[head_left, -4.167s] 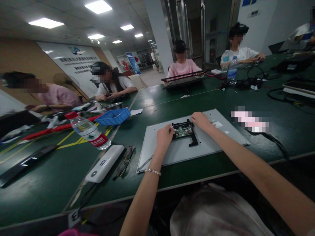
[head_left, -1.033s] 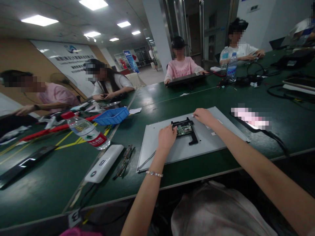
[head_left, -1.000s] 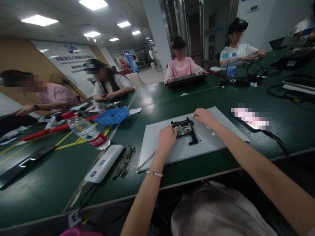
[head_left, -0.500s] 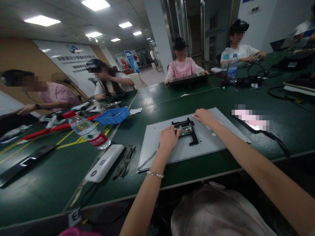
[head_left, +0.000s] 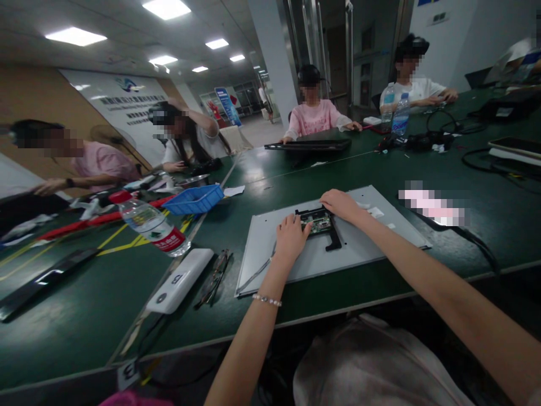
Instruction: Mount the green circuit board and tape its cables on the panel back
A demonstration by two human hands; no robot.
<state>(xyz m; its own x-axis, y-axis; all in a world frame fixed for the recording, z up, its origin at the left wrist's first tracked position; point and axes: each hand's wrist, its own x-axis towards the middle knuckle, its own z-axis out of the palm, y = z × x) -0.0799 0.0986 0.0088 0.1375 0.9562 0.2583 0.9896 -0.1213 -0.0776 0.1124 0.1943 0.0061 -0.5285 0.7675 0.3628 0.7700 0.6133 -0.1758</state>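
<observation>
A grey flat panel lies on the green table in front of me. On it sits a black bracket carrying a small green circuit board. My left hand grips the bracket's left side, the thumb over the board's edge and the other fingers bent at the far side. At the bracket's far right corner is my right hand, its fingers bent down and closed; their tips are hidden. Thin grey wires run from under my left hand to the panel's near left corner.
Left of the panel are eyeglasses, a white power bank, a water bottle and a blue bin. A phone with a cable lies to the right. Several people sit around the table, one holding a dark panel.
My right hand has moved left along the panel's far edge to the bracket's corner, uncovering white tape pieces. My left hand stays put. The person opposite has tilted and shifted the dark panel.
</observation>
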